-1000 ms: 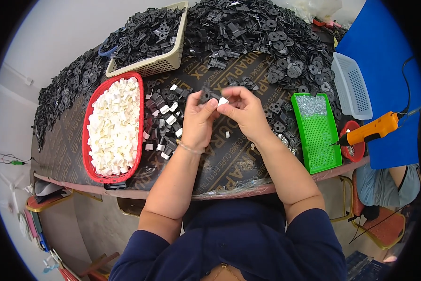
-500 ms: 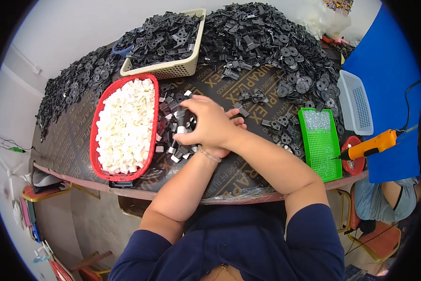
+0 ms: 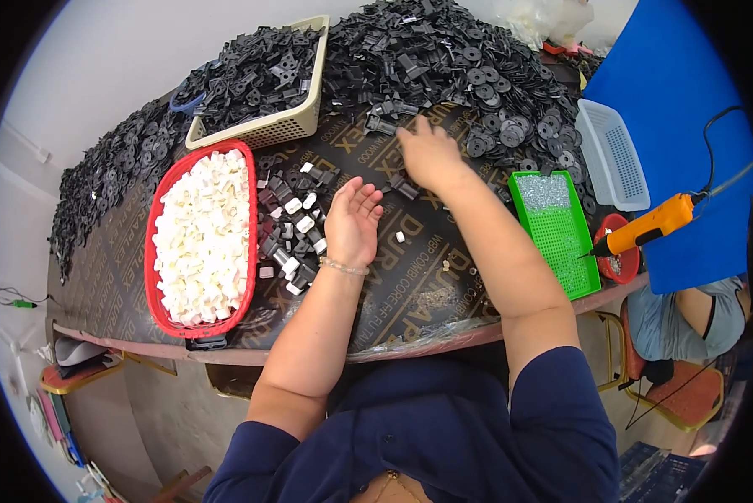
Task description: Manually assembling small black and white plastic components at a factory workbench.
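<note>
Hands were apart over the brown board table [image 3: 410, 285]. Right hand [image 3: 426, 155] reached forward, palm down, fingers spread loosely, fingertips at the near edge of the black parts heap [image 3: 443, 67]; whether it pinched anything could not be told. Left hand [image 3: 353, 222] lay open, palm up, fingers slightly curled and holding nothing, just right of the small cluster [image 3: 292, 226] of black and white pieces. That cluster sat between the red tray [image 3: 152, 251] and the left hand, its spread running roughly near-to-far along the tray's right rim; pieces were small, blocky, black bodies with white caps, lying at mixed angles with no common heading. One stray white piece [image 3: 400, 237] lay on the board right of the left hand. Red tray was oval, long axis near-to-far, filled with white blocks [image 3: 200, 239]. Beige basket [image 3: 284, 130] stood beyond it, holding black brackets. Heap covered the far half of the table, discs and clips mixed. Green tray [image 3: 561, 243] sat right of the right forearm, long axis near-to-far. Orange tool [image 3: 649, 226] hung beside it, tip pointing left toward a red bowl [image 3: 619, 264].
</note>
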`<state>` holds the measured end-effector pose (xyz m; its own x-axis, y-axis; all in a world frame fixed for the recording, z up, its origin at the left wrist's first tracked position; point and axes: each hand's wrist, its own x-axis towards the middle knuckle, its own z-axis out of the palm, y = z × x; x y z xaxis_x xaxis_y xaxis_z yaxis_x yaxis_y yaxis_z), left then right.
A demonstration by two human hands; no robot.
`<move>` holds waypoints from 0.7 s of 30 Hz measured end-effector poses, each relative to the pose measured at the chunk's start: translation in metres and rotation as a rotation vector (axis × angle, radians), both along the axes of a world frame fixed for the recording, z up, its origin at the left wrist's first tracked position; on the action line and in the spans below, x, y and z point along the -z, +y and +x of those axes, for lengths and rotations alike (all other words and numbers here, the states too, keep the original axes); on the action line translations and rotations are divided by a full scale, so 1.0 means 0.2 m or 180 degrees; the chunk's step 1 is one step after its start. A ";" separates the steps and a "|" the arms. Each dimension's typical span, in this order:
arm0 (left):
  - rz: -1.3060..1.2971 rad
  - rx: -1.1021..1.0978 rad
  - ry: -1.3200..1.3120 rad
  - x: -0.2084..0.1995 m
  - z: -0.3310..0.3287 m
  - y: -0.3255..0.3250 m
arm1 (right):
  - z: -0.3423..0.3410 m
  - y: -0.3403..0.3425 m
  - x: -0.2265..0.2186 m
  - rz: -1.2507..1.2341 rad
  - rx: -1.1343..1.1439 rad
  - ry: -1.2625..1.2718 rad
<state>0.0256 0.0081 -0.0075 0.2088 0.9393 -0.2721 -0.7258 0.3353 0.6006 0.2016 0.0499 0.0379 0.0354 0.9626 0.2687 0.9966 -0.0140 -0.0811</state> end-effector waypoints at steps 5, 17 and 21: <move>0.0139 0.0068 0.0340 -0.01 0.00 -0.03 | 0.19 -0.08 0.07 -0.0970 -0.0203 0.0083; 0.3487 0.0912 0.5251 0.01 0.07 -0.07 | 0.40 -0.10 -0.11 -0.0056 0.0495 0.1063; 0.3474 0.0637 0.5069 -0.06 0.08 -0.08 | 0.62 -0.06 -0.19 0.0193 0.0996 0.1024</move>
